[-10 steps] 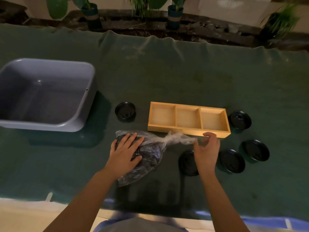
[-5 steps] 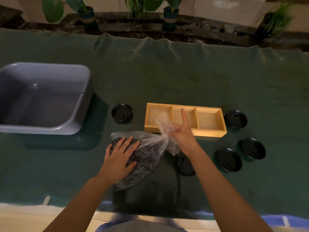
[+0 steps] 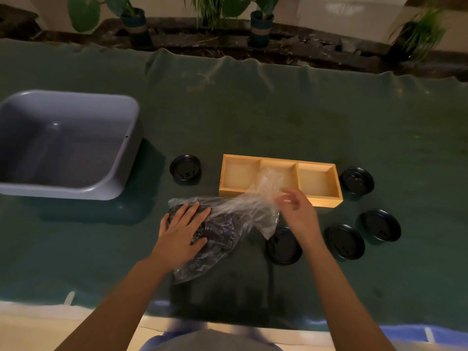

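A clear plastic bag [image 3: 235,219] with dark contents lies on the green cloth in front of me. My left hand [image 3: 181,230] presses flat on its filled end with fingers spread. My right hand [image 3: 296,211] pinches the bag's loose neck, lifted near the front edge of a wooden tray [image 3: 326,200] with three empty compartments; this hand is motion-blurred. Several black round lids lie around: one [image 3: 185,169] left of the tray, one [image 3: 283,245] under my right wrist, others [image 3: 344,241] to the right.
A grey plastic tub [image 3: 119,173] stands empty at the left. The green cloth [image 3: 278,110] covers the table to its far edge. Potted plants [image 3: 260,26] line a dark ledge behind. The near table edge [image 3: 38,315] is pale.
My right hand moved from the bag's stretched end at the right, swung left and up with the neck, then came back right, loosening the plastic. My left hand stayed pressing.
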The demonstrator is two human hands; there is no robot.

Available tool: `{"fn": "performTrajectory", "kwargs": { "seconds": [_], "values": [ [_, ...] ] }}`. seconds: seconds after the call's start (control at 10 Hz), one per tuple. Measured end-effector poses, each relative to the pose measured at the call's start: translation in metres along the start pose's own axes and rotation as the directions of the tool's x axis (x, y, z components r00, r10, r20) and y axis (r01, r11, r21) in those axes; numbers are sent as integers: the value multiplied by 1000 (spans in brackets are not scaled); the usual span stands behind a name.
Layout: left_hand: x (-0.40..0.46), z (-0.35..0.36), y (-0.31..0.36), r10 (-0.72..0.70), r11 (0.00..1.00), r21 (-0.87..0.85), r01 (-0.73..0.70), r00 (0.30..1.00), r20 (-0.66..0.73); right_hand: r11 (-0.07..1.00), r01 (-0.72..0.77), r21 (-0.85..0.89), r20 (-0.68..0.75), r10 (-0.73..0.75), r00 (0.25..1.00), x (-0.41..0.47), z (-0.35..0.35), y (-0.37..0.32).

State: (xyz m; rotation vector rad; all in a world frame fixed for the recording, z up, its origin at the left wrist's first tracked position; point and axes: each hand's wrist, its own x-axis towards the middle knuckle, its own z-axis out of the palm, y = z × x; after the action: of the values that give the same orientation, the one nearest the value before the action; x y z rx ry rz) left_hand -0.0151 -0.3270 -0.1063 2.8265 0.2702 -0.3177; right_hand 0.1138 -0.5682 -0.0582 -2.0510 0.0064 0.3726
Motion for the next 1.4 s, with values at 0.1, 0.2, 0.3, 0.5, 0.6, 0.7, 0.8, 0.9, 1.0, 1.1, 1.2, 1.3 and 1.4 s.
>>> {"fn": "performTrajectory", "kwargs": {
  "seconds": [0.1, 0.2, 0.3, 0.5, 0.6, 0.7, 0.8, 0.9, 1.0, 1.1, 1.2, 1.3, 1.4],
  "values": [
    [-2, 1, 1, 5, 1000, -5, -5, 1000, -8, 715, 343, -610, 17, -421, 907, -4, 19, -14],
    [-3, 1, -1, -7, 1000, -15, 7, 1000, -12, 793, 393, -465, 68, -411, 909, -9, 17, -20],
    [-2, 0, -6, -14, 1000, 0, 14, 1000, -14, 930, 101, 353, 381, -242, 893, -20, -3, -5],
    [-2, 1, -8, 3, 1000, 28, -3, 1000, -1, 893, -384, 234, 723, 104, 682, -16, -2, 10],
    [-1, 1, -7, 7, 999, 38, -7, 1000, -3, 969, -15, -247, 619, 170, 767, -9, 21, 5],
    [-1, 1, -10, 16, 998, 58, -16, 1000, -7, 766, 299, -569, 587, 124, 800, -8, 32, 0],
    [-1, 0, -13, 41, 996, 78, -41, 999, 1, 661, 425, -618, 721, 262, 642, -9, 28, 2],
    [-2, -2, -16, 83, 993, 76, -85, 996, 32, 607, 570, -554, 829, 338, 446, -11, 15, 7],
    [-2, -5, -17, 77, 996, 51, -79, 996, 40, 695, 528, -488, 835, 196, 514, -13, 22, 9],
    [-1, -8, -17, 71, 997, 31, -73, 996, 56, 995, -26, -93, 826, 92, 556, -14, 32, 17],
    [-4, -10, -16, 100, 994, 28, -102, 993, 67, 914, -389, 119, 888, 77, 453, -14, 35, 25],
    [-10, -11, -11, 102, 994, -25, -102, 995, 3, 851, -490, 190, 801, 155, 579, -15, 36, 31],
    [-12, -9, -6, 99, 995, 7, -99, 994, -41, 857, -489, 162, 695, 253, 673, -20, 40, 27]
  ]
}}
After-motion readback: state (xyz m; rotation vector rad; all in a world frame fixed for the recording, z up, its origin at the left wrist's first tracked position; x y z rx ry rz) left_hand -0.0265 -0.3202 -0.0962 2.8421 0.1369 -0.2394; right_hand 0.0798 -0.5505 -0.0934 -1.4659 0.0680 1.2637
